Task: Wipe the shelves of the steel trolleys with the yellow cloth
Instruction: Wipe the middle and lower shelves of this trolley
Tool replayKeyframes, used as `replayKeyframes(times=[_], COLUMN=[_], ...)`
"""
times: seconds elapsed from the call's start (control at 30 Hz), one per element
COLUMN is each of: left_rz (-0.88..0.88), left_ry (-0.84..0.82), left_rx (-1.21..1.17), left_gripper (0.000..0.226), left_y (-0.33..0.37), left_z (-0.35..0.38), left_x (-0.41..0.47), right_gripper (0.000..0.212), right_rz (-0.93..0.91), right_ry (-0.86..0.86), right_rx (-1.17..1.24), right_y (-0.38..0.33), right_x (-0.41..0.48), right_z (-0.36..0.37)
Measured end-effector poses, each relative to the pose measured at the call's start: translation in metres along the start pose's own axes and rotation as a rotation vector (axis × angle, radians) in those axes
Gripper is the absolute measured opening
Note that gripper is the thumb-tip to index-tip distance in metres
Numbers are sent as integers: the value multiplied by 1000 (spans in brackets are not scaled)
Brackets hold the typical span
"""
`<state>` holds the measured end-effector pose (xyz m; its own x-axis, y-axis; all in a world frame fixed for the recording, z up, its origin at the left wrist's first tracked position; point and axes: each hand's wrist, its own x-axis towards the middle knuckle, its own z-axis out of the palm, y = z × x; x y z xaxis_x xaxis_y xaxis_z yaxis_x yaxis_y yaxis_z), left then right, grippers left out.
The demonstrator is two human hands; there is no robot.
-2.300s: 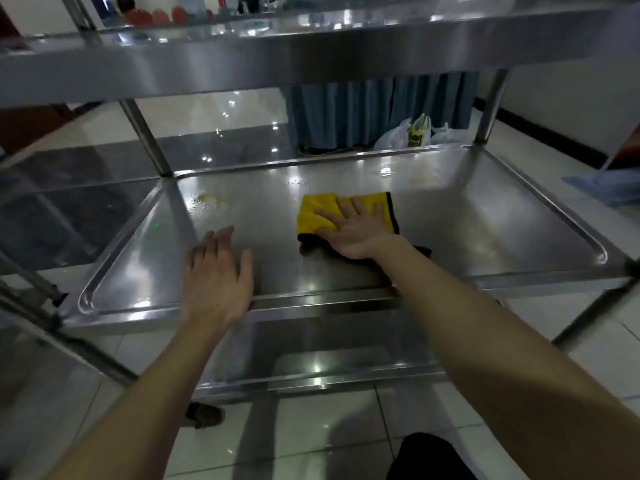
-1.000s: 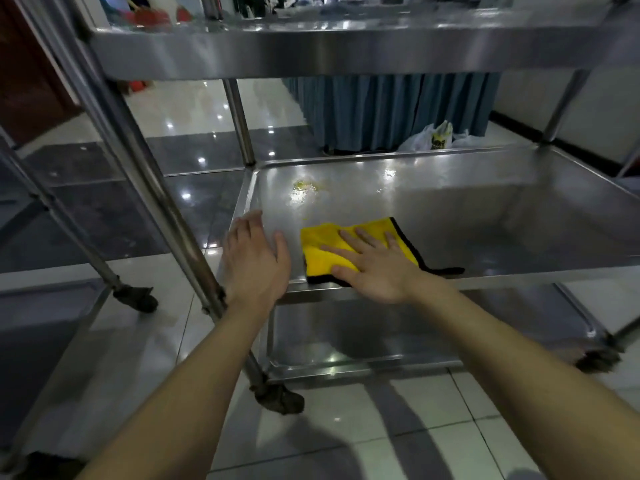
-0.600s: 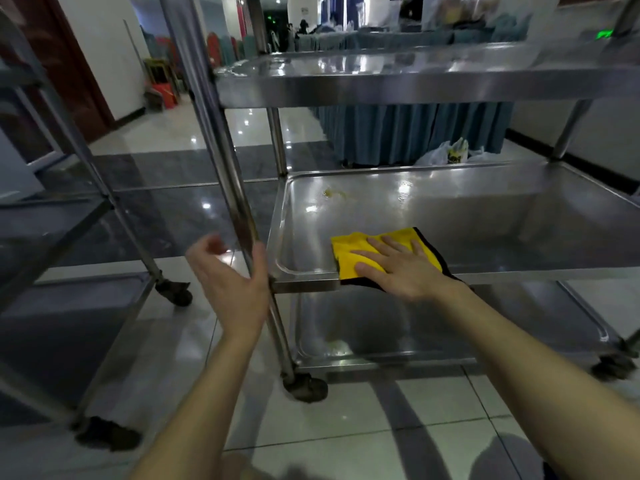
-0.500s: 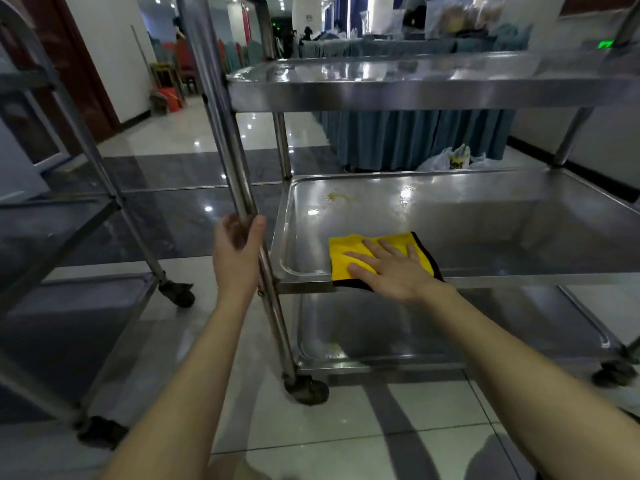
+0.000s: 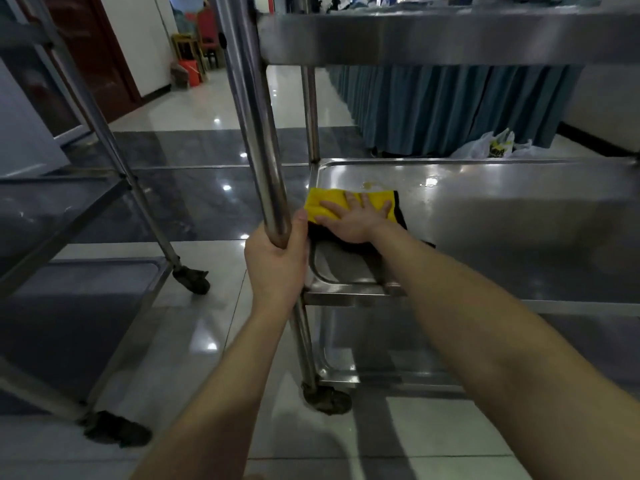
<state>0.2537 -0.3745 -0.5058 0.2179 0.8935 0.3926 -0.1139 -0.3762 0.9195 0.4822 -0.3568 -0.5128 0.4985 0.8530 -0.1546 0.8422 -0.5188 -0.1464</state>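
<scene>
The yellow cloth [image 5: 330, 202], edged in black, lies at the left end of the steel trolley's middle shelf [image 5: 502, 216]. My right hand [image 5: 353, 221] presses flat on it with fingers spread. My left hand [image 5: 277, 261] grips the trolley's near-left upright post [image 5: 256, 133] just above that shelf. A small yellowish stain [image 5: 370, 185] sits on the shelf just beyond the cloth. The top shelf [image 5: 450, 39] and the bottom shelf [image 5: 398, 362] are also in view.
A second steel trolley [image 5: 69, 237] stands to the left on castors. Blue table skirting [image 5: 450, 105] hangs behind, with plastic bags [image 5: 491, 147] on the floor beside it. The tiled floor is glossy. A dark door [image 5: 93, 64] is at far left.
My left hand left the shelf's front edge and took hold of the upright post. My right hand slid the cloth left and then away from me toward the stain.
</scene>
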Motion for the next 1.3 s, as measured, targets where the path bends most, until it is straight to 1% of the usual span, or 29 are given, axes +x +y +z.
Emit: replayKeyframes(times=[0.1, 0.23, 0.3, 0.43, 0.53, 0.6, 0.7, 0.77, 0.87, 0.9, 0.93, 0.97, 1.0, 1.03, 1.07, 1.1, 1.13, 1.17, 1.2, 1.23, 1.3], left_rz=[18, 2, -16, -49, -81, -86, -80, -84, -99, -80, -33, 50, 153, 279, 404, 503, 552, 542, 485, 421, 352], left_ry=[44, 66, 82, 70, 67, 52, 28, 23, 30, 45, 103, 234, 404, 520, 504, 365, 170, -19, -168, -264, -347], left_rx=[30, 31, 52, 70, 74, 87, 92, 115, 152, 176, 246, 362, 491, 585, 626, 634, 632, 627, 620, 622, 659], left_gripper=[54, 52, 52, 51, 61, 66, 69, 63, 38, 35, 36, 41, 44, 44, 42, 37, 34, 35, 40, 46, 52], left_y=[0, 4, 7, 10, 13, 13, 10, 6, 5, 8, 12, 16, 19, 24, 28, 31, 33, 35, 35, 36, 36], left_z=[2, 3, 3, 4, 2, 1, -1, -3, -4, -4, -3, 0, 6, 17, 33, 53, 72, 91, 107, 121, 142], left_x=[2, 3, 3, 2, 1, 2, 6, 8, 11, 8, 1, -8, -22, -40, -63, -86, -108, -127, -142, -152, -161], right_gripper=[83, 80, 78, 70, 66, 63, 62, 61, 61, 61, 61, 61, 61, 60, 59, 59, 59, 61, 63, 66, 69], right_rz=[10, 10, -23, -165, -242, -304, -366, -368, -340, -329, -319, -315, -319, -327, -334, -342, -352, -364, -379, -394, -408], right_ry=[25, 2, -7, 42, 63, 117, 253, 319, 368, 379, 396, 419, 444, 466, 484, 497, 504, 506, 508, 511, 511], right_rx=[10, 17, 7, -16, -11, -9, -24, 14, 96, 122, 145, 159, 162, 154, 140, 124, 104, 83, 66, 57, 56], right_y=[-12, -18, -25, -23, -5, 11, 41, 68, 119, 136, 151, 163, 169, 172, 172, 171, 171, 172, 174, 180, 196], right_x=[28, 10, -21, -105, -154, -179, -207, -219, -229, -232, -235, -237, -238, -239, -239, -239, -239, -239, -240, -242, -247], right_z=[-3, -2, 4, 29, 30, 28, 32, 35, 31, 30, 30, 31, 34, 37, 41, 43, 43, 43, 42, 40, 36])
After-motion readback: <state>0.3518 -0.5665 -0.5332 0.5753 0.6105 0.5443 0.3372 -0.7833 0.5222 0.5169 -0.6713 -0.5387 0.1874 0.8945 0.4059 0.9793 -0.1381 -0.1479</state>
